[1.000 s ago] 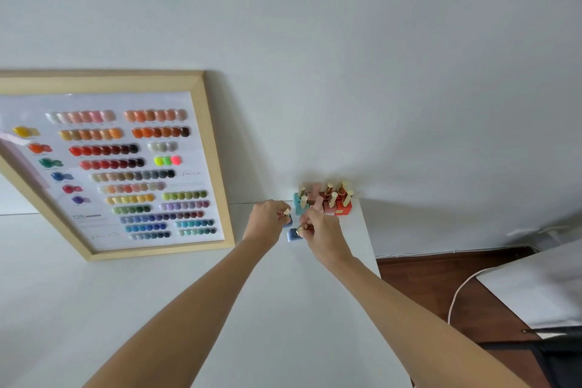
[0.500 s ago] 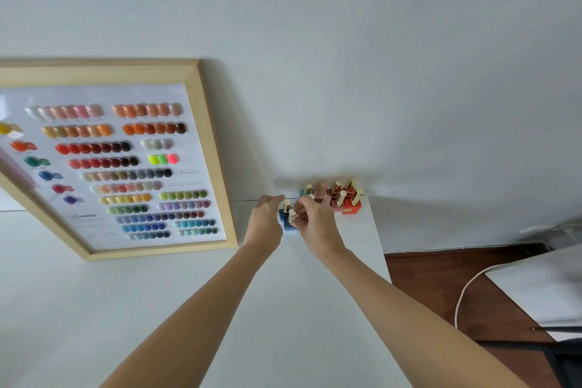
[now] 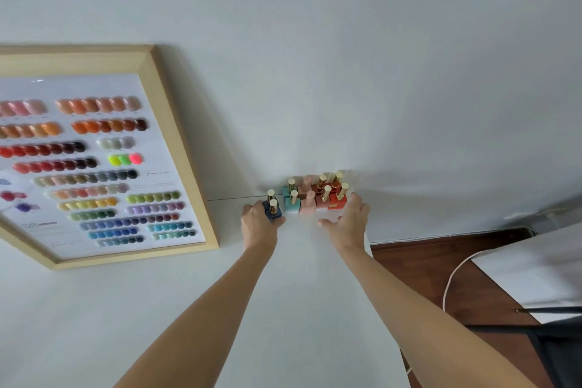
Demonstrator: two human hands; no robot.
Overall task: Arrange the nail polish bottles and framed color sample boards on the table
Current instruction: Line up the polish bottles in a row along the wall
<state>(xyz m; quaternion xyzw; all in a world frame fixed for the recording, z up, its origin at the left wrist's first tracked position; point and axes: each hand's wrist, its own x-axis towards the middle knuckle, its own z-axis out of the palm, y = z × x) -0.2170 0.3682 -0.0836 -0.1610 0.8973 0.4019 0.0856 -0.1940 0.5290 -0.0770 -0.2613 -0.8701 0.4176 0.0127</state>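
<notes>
Nudging dark navy square glass bottles with gold caps (image 3: 272, 210) toward cluster at white table (image 3: 293, 293) back corner | left hand (image 3: 259, 224) curled around them | right hand (image 3: 348, 220) spread wide, empty, beside red-orange bottle (image 3: 337, 200) | small, light, tippy, breakable: hold low on bodies

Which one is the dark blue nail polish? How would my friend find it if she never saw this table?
Look at the white table, far edge by the wall, right of the big wooden-framed color board. A cluster of bottles stands there. The dark blue bottle is at its left end, in the left hand, the only navy one beside teal, pink and red ones.
</notes>
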